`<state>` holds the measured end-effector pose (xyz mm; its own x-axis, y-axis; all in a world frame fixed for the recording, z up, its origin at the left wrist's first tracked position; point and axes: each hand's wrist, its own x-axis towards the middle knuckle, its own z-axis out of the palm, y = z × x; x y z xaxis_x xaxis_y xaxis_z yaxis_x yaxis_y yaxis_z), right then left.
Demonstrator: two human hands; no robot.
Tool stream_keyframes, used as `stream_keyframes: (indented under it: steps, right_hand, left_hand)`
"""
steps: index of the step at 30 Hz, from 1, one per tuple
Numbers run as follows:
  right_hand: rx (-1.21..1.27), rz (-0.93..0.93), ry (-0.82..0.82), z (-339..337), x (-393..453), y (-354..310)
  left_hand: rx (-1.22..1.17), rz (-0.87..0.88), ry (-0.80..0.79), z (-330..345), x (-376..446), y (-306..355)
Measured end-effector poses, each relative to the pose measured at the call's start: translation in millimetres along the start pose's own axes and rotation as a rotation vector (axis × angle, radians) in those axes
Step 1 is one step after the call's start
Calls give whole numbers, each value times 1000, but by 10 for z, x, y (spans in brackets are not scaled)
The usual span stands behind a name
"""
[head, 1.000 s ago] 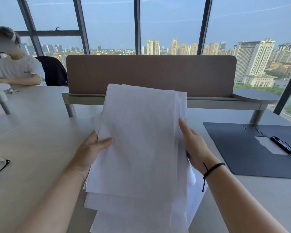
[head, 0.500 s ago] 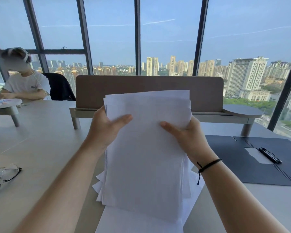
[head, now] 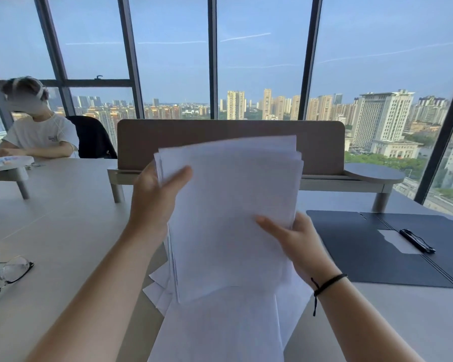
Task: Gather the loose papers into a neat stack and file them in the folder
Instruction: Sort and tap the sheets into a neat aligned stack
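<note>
Here, at the far left edge of a pale table, a pair of glasses lies beside a small white object; behind them another person sits at a neighbouring desk, and tall windows show a city skyline. Moving toward the centre, the left hand grips the upper left edge of a sheaf of white papers, thumb curled over the front, fingers hidden behind; the sheaf stands nearly upright, long axis vertical and tipped slightly, with its edges fanned and uneven; a few more sheets lie flat on the table beneath it. The right hand holds the lower right edge, thumb pressed across the front. Further right, well apart from the papers, a dark folder lies open and flat, with a black clip at its spine. The folder sits on the right hand's side, so that hand seems nearer for the filing; the stack probably needs squaring first.
</note>
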<state>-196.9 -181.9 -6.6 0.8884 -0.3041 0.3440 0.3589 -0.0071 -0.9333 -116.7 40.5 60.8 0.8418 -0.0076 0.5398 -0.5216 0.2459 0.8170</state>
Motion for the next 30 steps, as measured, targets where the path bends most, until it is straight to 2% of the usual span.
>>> stream_keyframes:
  steps: [3, 6, 14, 21, 25, 30]
  right_hand:
    - [2, 107, 23, -34, -101, 242]
    - [19, 129, 28, -33, -130, 374]
    - [-4, 138, -7, -1, -67, 462]
    - [-3, 110, 14, 53, 31, 481]
    - [-19, 105, 34, -8, 69, 531]
    - [-27, 78, 16, 110, 38, 580]
  left_hand:
    - [70, -183, -128, -178, -182, -369]
    - [63, -319, -191, -260, -385, -669]
    - [-48, -469, -352, -350, -385, -891]
    - [-65, -480, -337, -374, -315, -1005]
    - [-44, -406, -377, -451, -274, -1047]
    - [-2, -362, -315, -334, -356, -1116]
